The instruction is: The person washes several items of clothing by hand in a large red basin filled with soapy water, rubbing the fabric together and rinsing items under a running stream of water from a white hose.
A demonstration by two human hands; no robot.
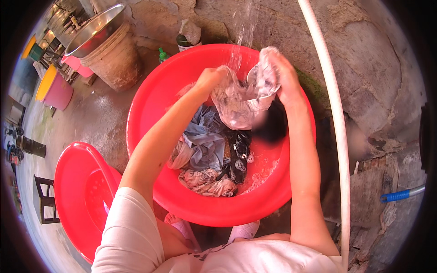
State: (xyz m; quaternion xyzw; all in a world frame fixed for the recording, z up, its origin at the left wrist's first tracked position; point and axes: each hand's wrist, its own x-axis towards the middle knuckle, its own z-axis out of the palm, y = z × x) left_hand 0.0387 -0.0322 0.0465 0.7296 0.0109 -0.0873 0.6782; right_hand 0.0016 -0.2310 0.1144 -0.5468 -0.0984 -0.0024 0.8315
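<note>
A wet, pale patterned cloth (235,105) is stretched between my two hands above a large red plastic basin (218,210). My left hand (211,80) grips its left end, and my right hand (286,80) holds the bunched right end higher up. Water (243,30) streams down from above at the basin's far side, close behind the cloth. Inside the basin lie a blue-grey garment (208,143), a shiny black garment (239,153) and a crumpled patterned cloth (208,182). Soap suds (259,177) float at the right. A dark shape beneath my right wrist is blurred.
A second red basin (65,191) stands at the left beside a dark stool (46,199). Behind it are a dirty bucket (112,61) topped by a metal bowl (99,32) and a pink bucket (59,90). A white pipe (333,102) runs down the right, before a rough wall (368,68).
</note>
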